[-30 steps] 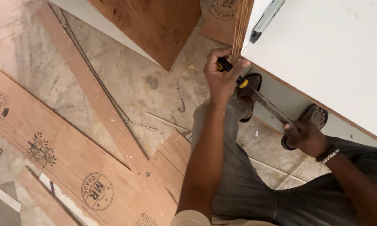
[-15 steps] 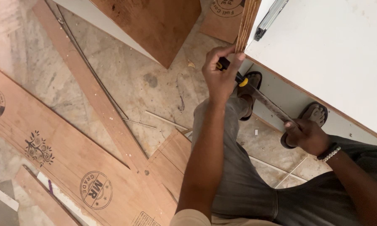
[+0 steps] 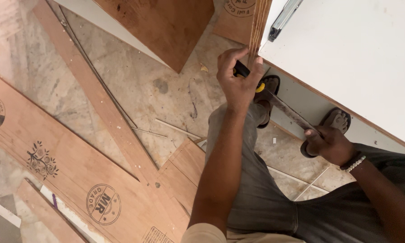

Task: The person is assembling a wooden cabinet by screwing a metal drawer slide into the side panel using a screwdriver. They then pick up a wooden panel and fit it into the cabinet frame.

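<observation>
Left hand [image 3: 239, 83] wrapped on file handle [image 3: 243, 71], upper centre | right hand [image 3: 329, 145] pinching file [image 3: 285, 109] tip, centre right | against plywood strip [image 3: 258, 28] edge | judged best: level strokes, even pressure

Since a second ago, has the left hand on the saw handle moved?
No. The left hand grips at the same spot beside the upright plywood strip.
</observation>
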